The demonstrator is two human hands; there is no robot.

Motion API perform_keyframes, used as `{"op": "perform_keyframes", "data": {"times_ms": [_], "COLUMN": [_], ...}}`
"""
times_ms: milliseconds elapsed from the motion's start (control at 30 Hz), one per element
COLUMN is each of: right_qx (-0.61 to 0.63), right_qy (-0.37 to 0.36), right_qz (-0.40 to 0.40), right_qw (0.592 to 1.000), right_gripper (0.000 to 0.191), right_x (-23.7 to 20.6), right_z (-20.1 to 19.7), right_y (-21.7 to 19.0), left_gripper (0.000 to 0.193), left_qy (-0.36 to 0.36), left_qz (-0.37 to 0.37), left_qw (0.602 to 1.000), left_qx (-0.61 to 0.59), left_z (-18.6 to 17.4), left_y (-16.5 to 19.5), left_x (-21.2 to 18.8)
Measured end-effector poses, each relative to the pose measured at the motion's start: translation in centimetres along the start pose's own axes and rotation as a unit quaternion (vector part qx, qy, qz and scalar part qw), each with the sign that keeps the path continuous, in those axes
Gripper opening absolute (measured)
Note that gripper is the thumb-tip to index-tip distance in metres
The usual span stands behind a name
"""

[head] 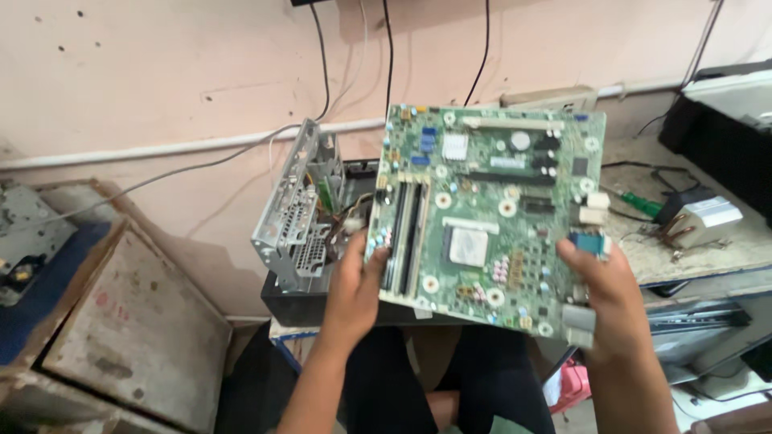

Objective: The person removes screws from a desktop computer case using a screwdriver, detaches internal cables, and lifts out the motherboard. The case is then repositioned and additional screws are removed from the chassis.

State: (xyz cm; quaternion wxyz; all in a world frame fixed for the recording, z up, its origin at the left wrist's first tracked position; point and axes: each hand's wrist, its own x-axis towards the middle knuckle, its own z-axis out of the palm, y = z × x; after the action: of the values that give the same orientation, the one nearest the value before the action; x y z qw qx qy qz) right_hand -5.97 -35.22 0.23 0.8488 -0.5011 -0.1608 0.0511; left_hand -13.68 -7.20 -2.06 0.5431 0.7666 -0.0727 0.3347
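Green motherboard (482,217) held up, tilted, over the open computer case (310,217). Left hand (358,285) pinching its left edge, right hand (599,281) clamped on the port side. Heatsink (700,221) on tabletop (708,257).

Matt green circuit board (490,217) at centre frame; bare grey perforated metal chassis (297,209) at its left; rough, scuffed pink plaster wall (161,72) above.
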Motion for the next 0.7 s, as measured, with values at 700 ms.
{"op": "perform_keyframes", "data": {"times_ms": [700], "right_qx": [0.029], "right_qy": [-0.122], "right_qz": [-0.1], "right_qw": [0.987], "right_gripper": [0.063], "right_x": [3.2], "right_z": [2.3], "right_y": [0.7], "left_gripper": [0.039], "left_qy": [-0.004], "left_qz": [-0.132], "left_qw": [0.89], "left_qx": [-0.436], "left_z": [-3.2], "left_y": [-0.1], "left_x": [-5.3]}}
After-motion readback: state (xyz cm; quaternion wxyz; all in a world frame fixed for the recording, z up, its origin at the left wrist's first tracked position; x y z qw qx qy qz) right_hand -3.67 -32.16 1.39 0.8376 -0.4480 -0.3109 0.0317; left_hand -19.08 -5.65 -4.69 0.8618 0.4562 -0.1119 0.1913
